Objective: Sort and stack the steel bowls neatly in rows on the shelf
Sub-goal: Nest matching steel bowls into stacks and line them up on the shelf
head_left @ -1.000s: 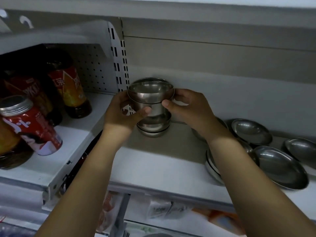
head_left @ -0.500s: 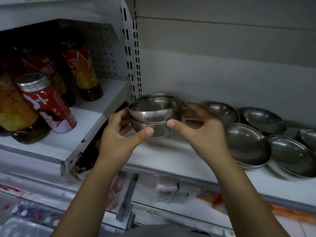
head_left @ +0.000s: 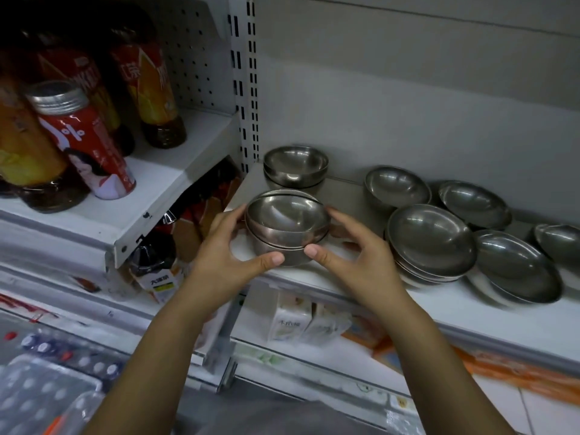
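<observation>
A small stack of steel bowls (head_left: 287, 226) sits at the front left of the white shelf (head_left: 351, 287). My left hand (head_left: 226, 255) grips its left side and my right hand (head_left: 357, 255) grips its right side, thumbs in front. Behind it, in the back left corner, stands a second short stack of bowls (head_left: 295, 166). To the right lie a single bowl (head_left: 396, 187), a tilted stack of wider bowls (head_left: 431, 240), and more shallow bowls (head_left: 514, 265) leaning on one another.
A slotted upright (head_left: 246, 89) bounds the shelf on the left. Beyond it a higher shelf (head_left: 147, 202) carries bottles and a red can (head_left: 84, 142). Cartons (head_left: 292, 323) sit on the level below. The shelf's back wall is plain grey.
The stack in my hands has come down from in front of the back corner stack to the shelf's front left. The view tilted downward, showing more bowls on the right.
</observation>
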The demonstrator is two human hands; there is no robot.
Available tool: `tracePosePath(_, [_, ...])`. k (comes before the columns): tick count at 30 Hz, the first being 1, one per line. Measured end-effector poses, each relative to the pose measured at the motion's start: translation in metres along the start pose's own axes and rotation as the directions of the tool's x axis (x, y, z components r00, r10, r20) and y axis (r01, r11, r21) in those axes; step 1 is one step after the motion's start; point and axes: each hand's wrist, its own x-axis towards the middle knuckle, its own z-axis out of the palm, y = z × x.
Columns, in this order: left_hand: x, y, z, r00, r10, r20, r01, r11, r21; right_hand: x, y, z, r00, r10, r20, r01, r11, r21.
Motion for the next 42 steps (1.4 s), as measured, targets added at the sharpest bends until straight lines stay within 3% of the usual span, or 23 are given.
tracePosePath(10, [-0.008, 0.011, 0.006, 0.999, -0.030, -0.023, 0.032, 0.995, 0.096, 0.008, -0.007, -0.014, 0.993, -0.050, 0.103, 0.066, 0.987, -0.150])
tracePosePath(18, [-0.016, 0.022, 0.009, 0.998, -0.048, -0.046, 0.053, 0.991, 0.124, 0.017, -0.017, -0.012, 0.989, -0.124, 0.080, 0.114, 0.987, 0.113])
tracePosePath(23, [-0.026, 0.032, 0.010, 0.991, -0.096, -0.096, 0.106, 0.988, 0.114, 0.011, -0.022, -0.019, 0.993, -0.121, -0.009, 0.119, 0.965, 0.234])
tracePosePath(26, [-0.038, 0.050, 0.015, 0.961, -0.135, -0.241, 0.120, 0.990, -0.075, 0.002, -0.023, -0.029, 0.984, -0.174, -0.044, 0.179, 0.965, 0.192])
tracePosePath(28, [-0.042, 0.064, 0.018, 0.958, -0.130, -0.255, 0.076, 0.974, -0.211, -0.008, -0.024, -0.034, 0.978, -0.202, -0.055, 0.209, 0.960, 0.189])
tracePosePath(32, [-0.045, 0.084, 0.028, 0.993, -0.120, 0.000, 0.106, 0.871, -0.479, -0.029, -0.025, -0.043, 0.971, -0.214, -0.109, 0.235, 0.944, 0.234])
tracePosePath(35, [-0.046, 0.096, 0.039, 0.981, -0.113, 0.157, 0.186, 0.773, -0.606, -0.043, -0.024, -0.053, 0.970, -0.209, -0.121, 0.232, 0.945, 0.229])
tracePosePath(40, [-0.044, 0.095, 0.053, 0.963, -0.178, 0.203, 0.269, 0.685, -0.677, -0.063, -0.018, -0.086, 0.992, -0.067, -0.108, 0.089, 0.973, 0.213])
tracePosePath(42, [-0.042, 0.094, 0.055, 0.967, -0.191, 0.171, 0.256, 0.705, -0.661, -0.069, -0.010, -0.102, 0.980, -0.056, -0.192, 0.074, 0.993, 0.087])
